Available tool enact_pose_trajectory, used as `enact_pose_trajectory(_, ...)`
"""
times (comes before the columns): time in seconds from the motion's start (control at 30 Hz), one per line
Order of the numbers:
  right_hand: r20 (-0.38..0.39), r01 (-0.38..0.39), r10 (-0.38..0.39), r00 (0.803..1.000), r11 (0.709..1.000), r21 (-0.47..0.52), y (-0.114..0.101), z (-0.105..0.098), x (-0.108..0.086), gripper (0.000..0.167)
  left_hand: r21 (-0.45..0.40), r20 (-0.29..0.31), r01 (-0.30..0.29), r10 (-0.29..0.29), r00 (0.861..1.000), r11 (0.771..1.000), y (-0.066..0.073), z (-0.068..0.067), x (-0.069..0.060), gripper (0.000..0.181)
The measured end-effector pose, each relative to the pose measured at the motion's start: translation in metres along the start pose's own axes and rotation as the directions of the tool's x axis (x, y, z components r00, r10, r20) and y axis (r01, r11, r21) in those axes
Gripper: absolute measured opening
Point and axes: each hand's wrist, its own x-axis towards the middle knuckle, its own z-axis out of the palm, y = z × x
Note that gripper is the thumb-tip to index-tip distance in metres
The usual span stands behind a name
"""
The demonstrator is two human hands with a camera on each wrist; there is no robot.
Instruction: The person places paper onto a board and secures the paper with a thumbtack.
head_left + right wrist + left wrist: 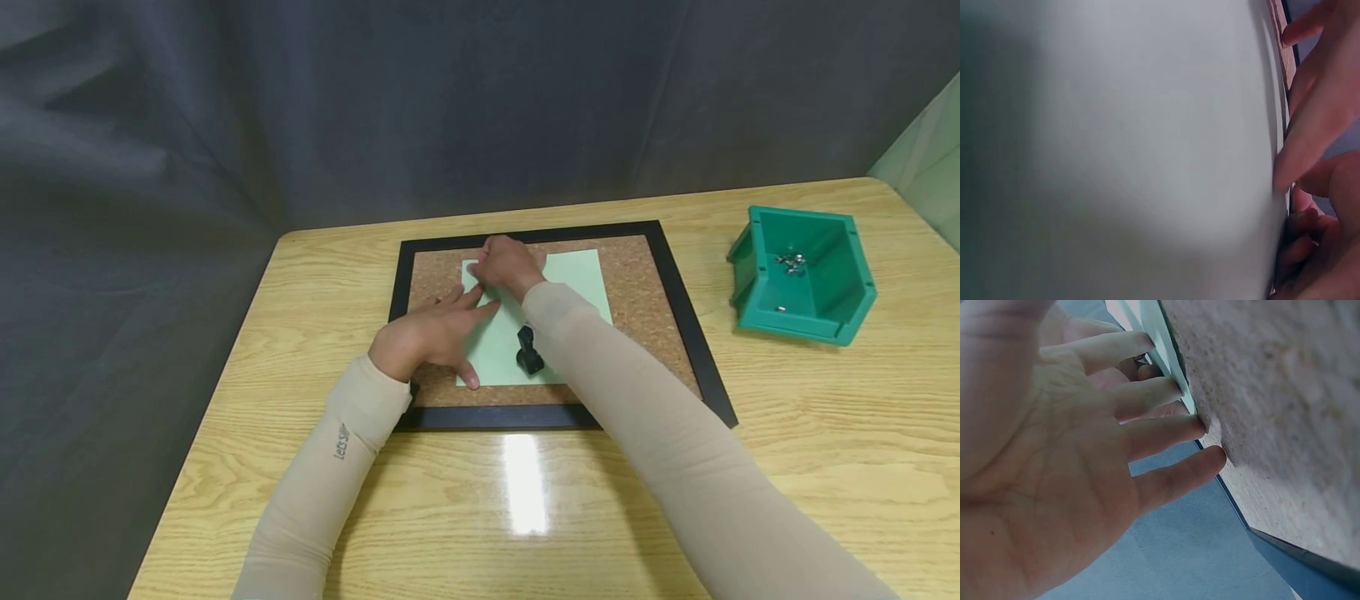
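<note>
A pale green sheet of paper (581, 275) lies on a cork board (637, 275) with a black frame. My left hand (438, 329), fingers spread, presses the sheet's left side; in the left wrist view its fingertips touch paper and cork. At the sheet's upper left corner, my right hand (508, 265) has its fingers curled. A small shiny piece (1141, 360), seemingly a push pin, shows between the right fingers in the left wrist view. Most of it is hidden. Paper (1147, 125) fills much of the right wrist view.
To the right of the board stands a green bin (813, 325) with several small shiny metal pieces (791, 263) inside. The wooden table (450, 517) meets a dark curtain (465, 108) at the back. A black wrist camera (528, 354) sits below the right cuff, over the paper.
</note>
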Motion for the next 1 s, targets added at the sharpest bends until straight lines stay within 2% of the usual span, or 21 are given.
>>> enact_pose_trajectory(0.2, -0.06, -0.018, 0.012, 0.998, 0.995, -0.099, 0.001, 0.004, -0.002, 0.036, -0.003, -0.001, -0.009, 0.009, 1.0, 1.0, 0.003, 0.0, 0.0, 0.123)
enact_pose_trajectory(0.4, -0.072, -0.02, 0.012, 0.997, 0.992, -0.122, 0.002, 0.003, -0.001, 0.039, 0.012, 0.003, -0.009, 0.009, 1.0, 1.0, 0.004, -0.001, 0.002, 0.124)
enact_pose_trajectory(0.7, 0.026, 0.049, -0.048, 0.999, 0.997, -0.059, 0.006, -0.006, -0.001, 0.032, 0.013, 0.005, -0.003, 0.003, 1.0, 1.0, 0.001, 0.0, 0.003, 0.123)
enact_pose_trajectory(1.0, 0.136, 0.028, -0.025, 0.99, 0.999, -0.027, 0.004, -0.01, 0.007, 0.023, 0.004, -0.002, -0.003, 0.003, 1.0, 1.0, 0.0, 0.0, 0.002, 0.122)
